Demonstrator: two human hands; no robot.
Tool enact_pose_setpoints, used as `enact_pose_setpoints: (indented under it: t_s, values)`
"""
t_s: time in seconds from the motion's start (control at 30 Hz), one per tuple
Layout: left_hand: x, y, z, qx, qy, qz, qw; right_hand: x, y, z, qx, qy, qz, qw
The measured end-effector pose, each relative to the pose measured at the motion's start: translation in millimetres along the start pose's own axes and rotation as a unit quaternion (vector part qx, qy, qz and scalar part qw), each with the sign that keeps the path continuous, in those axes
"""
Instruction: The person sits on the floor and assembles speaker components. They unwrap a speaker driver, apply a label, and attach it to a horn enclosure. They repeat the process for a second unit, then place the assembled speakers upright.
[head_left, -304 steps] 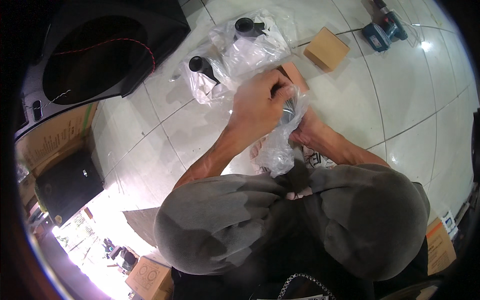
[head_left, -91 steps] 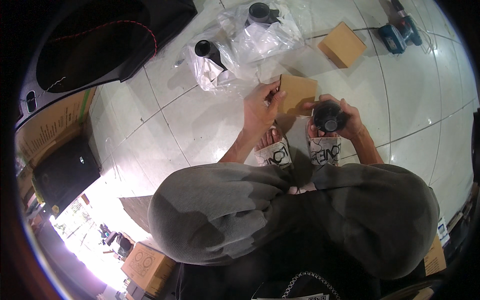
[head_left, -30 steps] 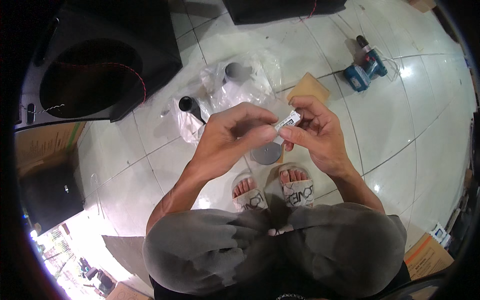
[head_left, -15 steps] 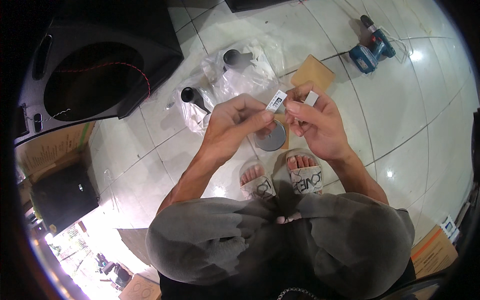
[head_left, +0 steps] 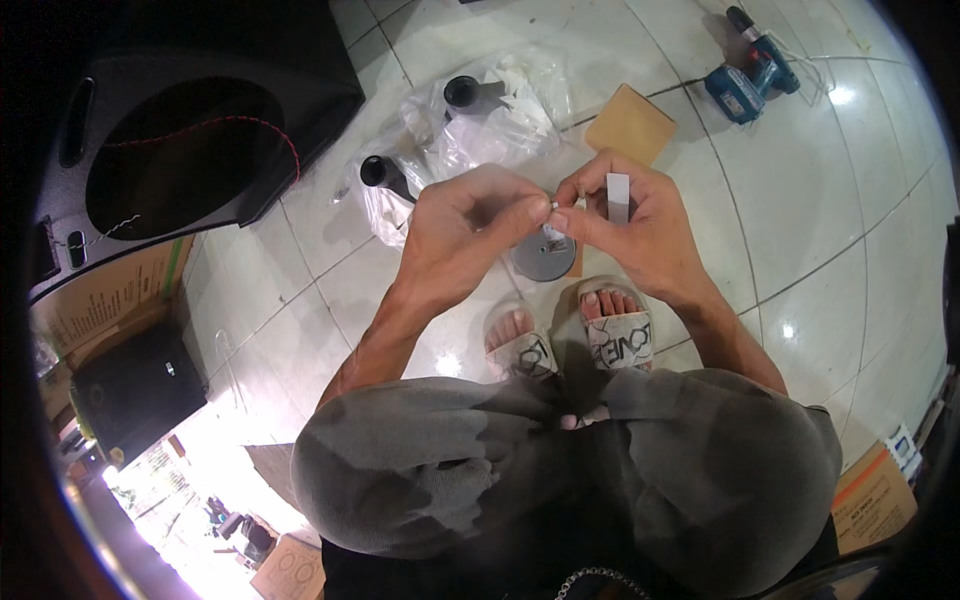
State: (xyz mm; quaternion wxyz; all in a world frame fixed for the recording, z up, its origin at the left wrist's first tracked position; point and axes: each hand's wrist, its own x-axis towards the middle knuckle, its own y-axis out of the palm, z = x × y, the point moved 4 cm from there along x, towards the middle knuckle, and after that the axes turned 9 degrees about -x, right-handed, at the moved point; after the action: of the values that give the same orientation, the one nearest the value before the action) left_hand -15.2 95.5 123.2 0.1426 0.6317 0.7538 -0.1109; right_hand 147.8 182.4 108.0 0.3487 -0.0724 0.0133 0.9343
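My left hand (head_left: 470, 225) is closed, thumb and finger pinched at a small white printed label (head_left: 553, 228) that mostly hides behind the fingertips. Against it presses my right hand (head_left: 635, 225), also closed, its thumb tip meeting the left thumb. A blank white strip (head_left: 618, 195) sticks up between the right hand's fingers. Below the joined fingertips a round grey disc (head_left: 540, 262) lies near the floor, with a piece of brown cardboard showing at its edge. Whether the disc touches the label cannot be made out.
Two black tubular parts (head_left: 462, 93) lie in clear plastic bags beyond my left hand. A brown cardboard box (head_left: 630, 125) and a teal cordless drill (head_left: 745, 90) stand at far right. A large black speaker cabinet (head_left: 310, 110) with a red wire fills the upper left. My sandaled feet (head_left: 615, 335) are below.
My hands have come together at the fingertips, and the label's face has turned mostly out of sight. The white strip in my right hand now stands more upright. The view has shifted slightly.
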Motion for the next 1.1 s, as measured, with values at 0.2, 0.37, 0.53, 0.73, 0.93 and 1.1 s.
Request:
enact_pose_setpoints:
  t_s: [0.2,0.37,0.53,0.73,0.93,1.1]
  values:
    - [2,3,5,-0.102,0.004,0.015,0.995,2,6,-10,0.061,-0.002,-0.048,0.997]
    - [0,3,7,-0.121,0.000,0.030,0.992,4,-1,-8,-0.012,-0.021,-0.055,0.998]
    - [-1,3,9,-0.152,-0.035,0.047,0.987,2,-2,-3,-0.039,-0.015,-0.036,0.998]
    - [-1,4,12,-0.159,-0.044,0.053,0.985,2,2,0,-0.018,-0.025,-0.031,0.999]
    - [-1,5,11,-0.105,-0.023,0.045,0.993,0,0,-3,-0.025,-0.017,-0.029,0.999]
    - [-1,6,10,-0.096,-0.013,0.038,0.995,1,2,-2,-0.009,-0.034,-0.029,0.999]
